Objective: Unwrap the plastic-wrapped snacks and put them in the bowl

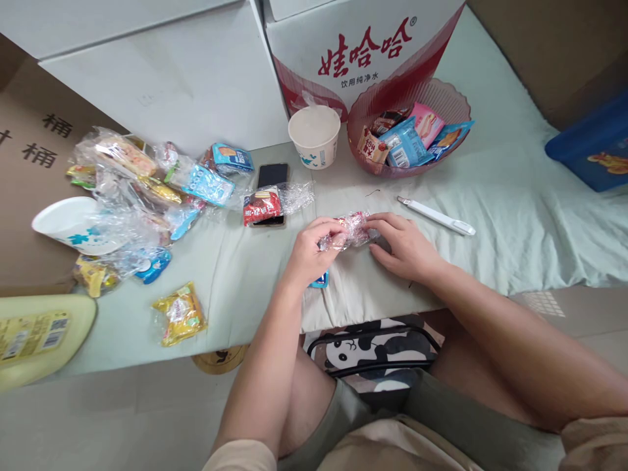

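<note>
A small red snack packet (pixel 357 222) in crinkled clear plastic lies between my two hands. My left hand (pixel 316 245) is closed on the left end of the plastic, thumb against fingers. At its right end, the fingertips of my right hand (pixel 402 245) touch the wrapper, with the thumb apart from the fingers. A blue packet (pixel 320 280) shows partly beneath my left wrist. Just left of my hands, another red packet (pixel 261 204) in clear plastic lies across a dark phone (pixel 273 175). Right of them rests a white box cutter (pixel 436 216).
Behind my hands stand a white paper cup (pixel 314 137) and a pink ribbed bowl (pixel 360 118) of snack packets. Wrapped snacks (pixel 122 157) and a tipped cup (pixel 73 226) crowd the left side. A yellow packet (pixel 180 315) lies near the front edge. White boxes (pixel 161 78) line the back.
</note>
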A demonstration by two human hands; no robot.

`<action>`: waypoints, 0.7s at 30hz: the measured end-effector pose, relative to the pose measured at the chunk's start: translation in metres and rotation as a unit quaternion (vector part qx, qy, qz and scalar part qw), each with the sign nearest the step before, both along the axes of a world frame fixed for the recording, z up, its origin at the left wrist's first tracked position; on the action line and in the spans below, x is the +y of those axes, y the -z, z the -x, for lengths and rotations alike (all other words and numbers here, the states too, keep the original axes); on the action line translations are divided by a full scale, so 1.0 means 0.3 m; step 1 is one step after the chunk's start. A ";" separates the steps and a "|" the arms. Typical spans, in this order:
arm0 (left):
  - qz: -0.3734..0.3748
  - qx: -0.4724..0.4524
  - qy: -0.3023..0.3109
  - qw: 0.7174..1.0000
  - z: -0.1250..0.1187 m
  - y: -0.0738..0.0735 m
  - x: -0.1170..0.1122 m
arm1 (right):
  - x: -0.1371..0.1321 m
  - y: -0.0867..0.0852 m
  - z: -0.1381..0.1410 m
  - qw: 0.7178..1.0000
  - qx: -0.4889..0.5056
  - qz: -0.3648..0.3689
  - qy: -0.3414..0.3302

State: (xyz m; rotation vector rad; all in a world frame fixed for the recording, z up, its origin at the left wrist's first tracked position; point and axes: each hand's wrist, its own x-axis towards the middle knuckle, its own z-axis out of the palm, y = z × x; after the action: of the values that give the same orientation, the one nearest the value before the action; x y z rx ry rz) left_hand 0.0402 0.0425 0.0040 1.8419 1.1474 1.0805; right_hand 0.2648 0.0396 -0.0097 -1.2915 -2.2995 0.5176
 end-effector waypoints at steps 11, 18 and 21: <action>-0.003 -0.003 -0.002 1.000 -0.005 -0.005 -0.002 | -0.001 0.000 0.000 1.000 0.008 0.001 -0.001; 0.000 -0.013 -0.015 1.000 -0.002 0.003 0.000 | 0.009 0.006 -0.008 1.000 0.020 -0.016 -0.011; -0.007 -0.005 -0.041 0.999 0.011 0.009 0.002 | 0.017 0.007 -0.017 0.998 0.030 -0.046 0.004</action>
State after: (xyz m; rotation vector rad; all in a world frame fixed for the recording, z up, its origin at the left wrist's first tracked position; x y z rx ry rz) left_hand 0.0370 0.0430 0.0015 1.8112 1.2220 1.1444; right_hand 0.2698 0.0446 -0.0118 -1.2244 -2.2413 0.4356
